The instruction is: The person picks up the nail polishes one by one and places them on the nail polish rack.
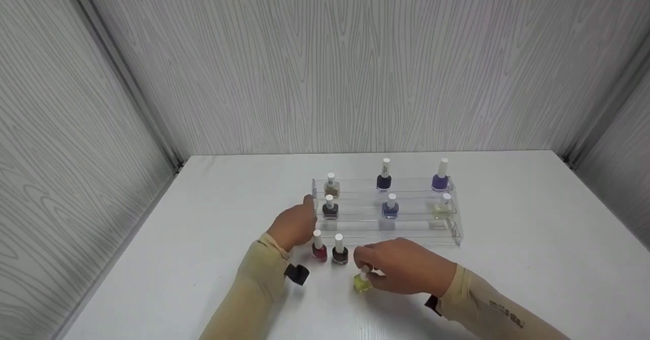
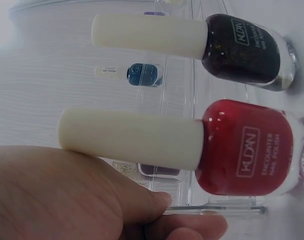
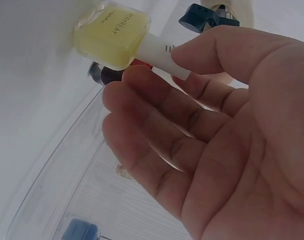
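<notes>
My right hand point(image 1: 409, 266) pinches the white cap of a yellow nail polish bottle point(image 1: 361, 283) between thumb and fingers, low over the table's front. In the right wrist view, that yellow bottle's glass body point(image 3: 111, 32) points away from the palm. With thumb and fingers, my left hand point(image 1: 294, 223) grips the left end of a clear stepped display rack point(image 1: 355, 240). Just in front of the rack, a red nail polish bottle point(image 1: 319, 253) and a near-black one point(image 1: 340, 256) stand upright side by side. The left wrist view shows the red bottle point(image 2: 247, 150) close beside the left hand.
On the rack's top step stand a gold-toned bottle point(image 1: 331, 190), a dark navy one point(image 1: 384, 181) and a purple one point(image 1: 440, 181). The middle step holds a dark grey bottle point(image 1: 330, 210), a blue one point(image 1: 390, 210) and a pale yellow one point(image 1: 445, 208). Grey panels point(image 1: 345, 66) enclose the white table.
</notes>
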The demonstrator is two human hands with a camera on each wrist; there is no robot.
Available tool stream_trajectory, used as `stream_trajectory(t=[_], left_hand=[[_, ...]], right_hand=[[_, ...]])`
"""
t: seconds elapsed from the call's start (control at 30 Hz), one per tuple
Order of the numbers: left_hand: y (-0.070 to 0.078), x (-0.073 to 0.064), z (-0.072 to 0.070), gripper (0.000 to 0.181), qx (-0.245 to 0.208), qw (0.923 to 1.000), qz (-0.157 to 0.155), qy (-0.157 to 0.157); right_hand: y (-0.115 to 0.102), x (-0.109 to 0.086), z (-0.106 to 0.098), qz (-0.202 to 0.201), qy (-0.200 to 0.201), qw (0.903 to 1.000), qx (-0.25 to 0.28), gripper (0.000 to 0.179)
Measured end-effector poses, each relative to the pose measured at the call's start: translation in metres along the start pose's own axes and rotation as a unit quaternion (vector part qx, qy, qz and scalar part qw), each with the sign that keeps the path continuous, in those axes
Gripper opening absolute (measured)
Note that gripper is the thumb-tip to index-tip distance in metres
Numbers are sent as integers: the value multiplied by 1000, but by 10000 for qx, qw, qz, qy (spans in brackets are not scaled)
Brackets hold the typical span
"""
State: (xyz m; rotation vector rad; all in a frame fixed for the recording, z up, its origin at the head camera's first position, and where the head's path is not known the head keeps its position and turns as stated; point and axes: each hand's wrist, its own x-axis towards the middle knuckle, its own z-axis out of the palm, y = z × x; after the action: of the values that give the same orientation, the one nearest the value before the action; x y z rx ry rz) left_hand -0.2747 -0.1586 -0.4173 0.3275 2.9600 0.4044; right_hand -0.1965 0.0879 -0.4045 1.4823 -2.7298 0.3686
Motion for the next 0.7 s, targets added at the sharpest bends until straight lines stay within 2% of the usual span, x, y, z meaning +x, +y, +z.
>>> stream_trajectory(t=[0.23,0.43,0.7], left_hand=[[0,-1,1,56,89,9998,113,136],[0,-1,1,56,42,10000,-24,66],[1,-1,-1,57,-21,10000,11,40]], right_hand=[[4,-4,-4,224,-259,9994,85,23],[5,-3,2,228,-616,9978,127,31],[7,-4,7,234,-886,9958,61,19]])
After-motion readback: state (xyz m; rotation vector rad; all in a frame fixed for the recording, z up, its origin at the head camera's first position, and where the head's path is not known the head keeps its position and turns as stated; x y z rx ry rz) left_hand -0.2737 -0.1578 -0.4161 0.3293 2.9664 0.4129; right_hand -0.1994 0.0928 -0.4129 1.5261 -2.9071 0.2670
